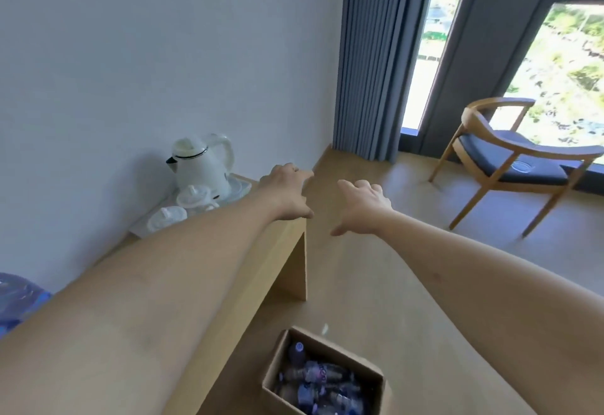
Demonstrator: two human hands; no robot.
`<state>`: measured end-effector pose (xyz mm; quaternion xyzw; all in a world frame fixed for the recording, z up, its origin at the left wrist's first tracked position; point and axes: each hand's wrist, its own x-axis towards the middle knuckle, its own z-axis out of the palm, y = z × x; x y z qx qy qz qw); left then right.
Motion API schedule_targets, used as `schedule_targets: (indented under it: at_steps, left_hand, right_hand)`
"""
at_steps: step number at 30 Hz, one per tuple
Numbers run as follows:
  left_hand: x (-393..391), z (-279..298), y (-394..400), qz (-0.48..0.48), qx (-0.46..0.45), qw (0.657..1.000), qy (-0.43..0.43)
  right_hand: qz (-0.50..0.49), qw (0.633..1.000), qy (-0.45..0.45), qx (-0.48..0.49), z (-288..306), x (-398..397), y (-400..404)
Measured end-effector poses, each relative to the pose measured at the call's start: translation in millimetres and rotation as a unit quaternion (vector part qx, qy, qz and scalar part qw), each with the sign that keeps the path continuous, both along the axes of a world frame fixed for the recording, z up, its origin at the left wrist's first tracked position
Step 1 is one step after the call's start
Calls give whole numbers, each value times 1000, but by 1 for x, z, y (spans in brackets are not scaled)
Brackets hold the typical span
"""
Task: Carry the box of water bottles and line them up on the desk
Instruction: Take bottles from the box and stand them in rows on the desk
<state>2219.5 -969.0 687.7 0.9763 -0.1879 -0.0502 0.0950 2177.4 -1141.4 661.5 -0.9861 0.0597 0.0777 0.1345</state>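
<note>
Running along the white wall (114, 55) on the left is a long wooden bench (261, 267). At its far end sits a tray (243, 182) with a white kettle (202, 163) and two white cups (181, 207) on it. A blue water jug (16, 300) peeks in at the left edge. The floor (376, 284) is light wood. Grey curtains (369, 55) hang in the far corner next to a big window (562, 65). A wooden chair (516, 159) with a dark seat stands by the window.

A brown box (323, 372) sits open on the floor, just beside the bench at the bottom of the view. Bottles (317, 382) with blue labels lie jumbled inside it.

Both bare arms reach out in front, high above the box. The left hand (287, 192) is over the far end of the bench. The right hand (362, 205) is over the floor. Each grip is loose, with fingers spread and curled down, holding nothing.
</note>
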Motion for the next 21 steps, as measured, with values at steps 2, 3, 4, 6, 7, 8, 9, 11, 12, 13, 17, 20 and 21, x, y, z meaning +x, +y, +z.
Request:
schedule_targets:
  at_steps: [2, 3, 4, 6, 7, 8, 9, 11, 12, 13, 17, 20, 21]
  left_hand:
    - [-3, -17, -21, -10, 16, 1000, 15]
    - [-5, -27, -30, -16, 21, 999, 26]
    - [-8, -39, -40, -21, 26, 999, 41]
    - [-12, -64, -55, -33, 39, 996, 69]
    - [-14, -78, -61, -40, 47, 995, 81]
    - [-16, -90, -67, -46, 54, 993, 91]
    - [-16, -103, -72, -51, 59, 992, 102]
    - [-16, -130, -78, -61, 66, 989, 121]
    - [-16, -143, -81, -65, 70, 987, 129]
    - [-15, -157, -82, -68, 73, 986, 136]
    - [-14, -217, -85, -72, 66, 980, 172]
    - [-20, -267, -79, -83, 72, 971, 212]
    - [-22, -284, -77, -85, 77, 968, 224]
  right_hand:
    - [-14, 1000, 12, 9, -17, -8, -20]
    - [-20, 999, 22, 14, -27, -13, -29]
    - [-28, 999, 37, 20, -39, -17, -38]
    - [-41, 996, 68, 32, -64, -26, -51]
    - [-49, 995, 83, 39, -76, -31, -57]
    - [-57, 992, 98, 46, -89, -34, -61]
    - [-65, 990, 113, 52, -102, -38, -65]
    - [-80, 985, 140, 60, -128, -44, -70]
    - [-87, 982, 153, 62, -142, -48, -71]
    - [-93, 980, 166, 65, -155, -51, -72]
    - [-120, 967, 208, 84, -213, -63, -70]
    - [-140, 955, 244, 93, -260, -77, -61]
    - [-145, 950, 258, 96, -277, -81, -58]
